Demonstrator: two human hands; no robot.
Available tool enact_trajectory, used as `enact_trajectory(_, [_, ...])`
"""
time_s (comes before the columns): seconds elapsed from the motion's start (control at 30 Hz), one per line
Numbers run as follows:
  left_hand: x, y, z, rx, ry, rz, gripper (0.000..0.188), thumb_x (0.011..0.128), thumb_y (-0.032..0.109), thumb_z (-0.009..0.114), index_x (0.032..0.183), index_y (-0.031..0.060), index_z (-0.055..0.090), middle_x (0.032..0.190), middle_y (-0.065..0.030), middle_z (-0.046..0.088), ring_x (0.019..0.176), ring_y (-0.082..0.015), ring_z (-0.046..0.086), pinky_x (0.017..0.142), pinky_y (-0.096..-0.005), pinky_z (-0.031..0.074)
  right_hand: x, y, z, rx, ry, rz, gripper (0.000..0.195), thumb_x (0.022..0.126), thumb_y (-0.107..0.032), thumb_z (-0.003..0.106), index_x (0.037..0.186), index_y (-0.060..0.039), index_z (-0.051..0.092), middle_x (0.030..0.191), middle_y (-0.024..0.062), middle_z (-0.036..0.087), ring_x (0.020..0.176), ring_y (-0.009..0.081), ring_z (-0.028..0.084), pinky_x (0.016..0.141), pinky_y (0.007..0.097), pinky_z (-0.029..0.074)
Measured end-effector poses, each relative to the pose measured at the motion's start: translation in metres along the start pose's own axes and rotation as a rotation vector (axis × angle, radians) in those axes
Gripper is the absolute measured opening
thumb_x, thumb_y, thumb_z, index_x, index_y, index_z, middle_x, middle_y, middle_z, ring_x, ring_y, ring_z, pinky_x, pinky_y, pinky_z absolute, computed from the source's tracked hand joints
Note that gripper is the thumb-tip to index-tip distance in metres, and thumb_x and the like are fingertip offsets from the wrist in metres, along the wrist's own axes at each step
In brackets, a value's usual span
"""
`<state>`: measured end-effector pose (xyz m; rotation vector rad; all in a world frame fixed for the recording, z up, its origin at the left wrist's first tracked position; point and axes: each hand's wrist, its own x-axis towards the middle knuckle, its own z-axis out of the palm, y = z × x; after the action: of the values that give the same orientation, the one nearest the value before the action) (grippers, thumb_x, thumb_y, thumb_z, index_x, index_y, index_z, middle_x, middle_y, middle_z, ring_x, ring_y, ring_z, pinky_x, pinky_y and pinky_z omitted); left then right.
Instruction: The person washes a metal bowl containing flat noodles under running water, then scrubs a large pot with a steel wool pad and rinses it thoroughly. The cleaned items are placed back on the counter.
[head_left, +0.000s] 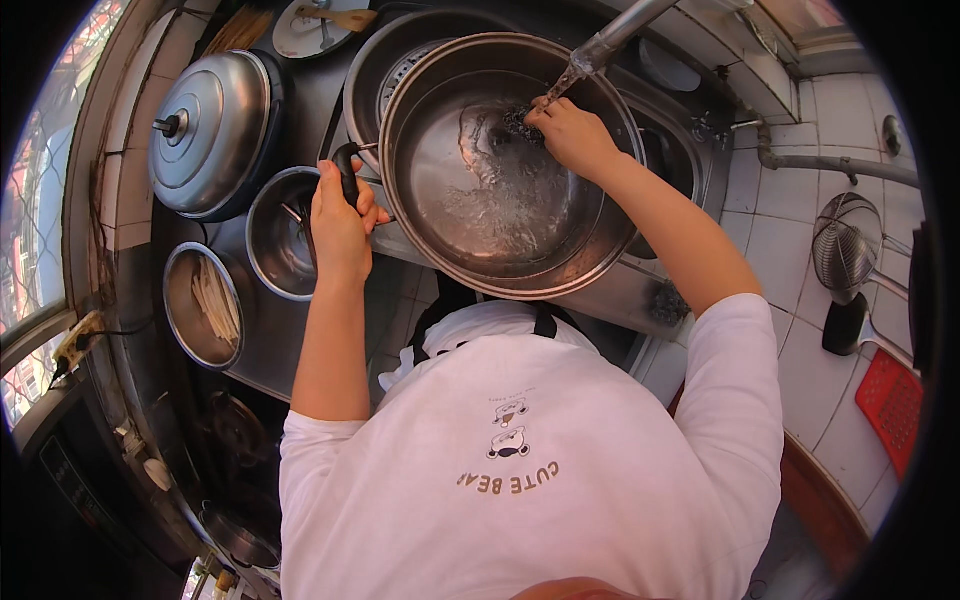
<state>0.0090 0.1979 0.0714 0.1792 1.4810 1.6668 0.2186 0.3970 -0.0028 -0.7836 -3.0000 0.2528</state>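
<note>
A large stainless steel pot (465, 247) rests over the sink with water in its bottom. My left hand (341, 221) grips the pot's black side handle (346, 172). Inside the far right of the pot, my right hand (574, 135) holds a steel wool scourer (519, 124). Water runs from the metal faucet (619, 34) onto the fingers of that hand. Ripples spread over the pot's bottom.
At left stand a lidded pan (214, 135), a steel bowl (259, 251) with utensils and another bowl (176, 300) with pale strips. A steel basin (367, 82) sits behind the pot. A second scourer (667, 304) lies on the sink's front edge. A strainer (847, 232) hangs right.
</note>
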Motion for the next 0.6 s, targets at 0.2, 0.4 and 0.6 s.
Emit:
enact_trajectory(0.2, [0.009,-0.007,-0.007,0.124,-0.063,0.05,0.027,0.092,0.03,0.044,0.087,0.0039,0.047,0.052,0.0031,0.034,0.041,-0.0052,0.029,0.046,-0.0219,0.036,-0.006,0.02,0.064,-0.408,-0.278,-0.092,0.025,0.077,-0.014,0.052,0.101,-0.0159,0.059,0.113,0.006,0.052,0.105,0.023,0.048,0.087,0.0404,0.041])
enact_trajectory(0.4, [0.022,-0.019,-0.008,-0.011,0.017,0.091,0.026,0.091,0.029,0.046,0.085,0.0042,0.047,0.051,0.0034,0.034,0.041,-0.005,0.029,0.044,-0.0204,0.033,-0.047,-0.047,0.002,0.265,-1.091,-0.011,0.046,0.078,-0.022,0.051,0.122,-0.0102,0.046,0.118,0.015,0.05,0.11,0.0306,0.047,0.093,0.0364,0.037])
enact_trajectory(0.6, [0.025,-0.021,-0.009,0.032,0.036,0.095,0.028,0.092,0.03,0.042,0.086,0.0032,0.047,0.053,0.0027,0.035,0.042,-0.0067,0.03,0.044,-0.0208,0.031,0.0,-0.134,-0.024,1.416,-0.381,0.185,0.055,0.079,-0.025,0.059,0.124,-0.0004,0.039,0.112,0.0162,0.051,0.1,0.0204,0.05,0.086,0.0291,0.039])
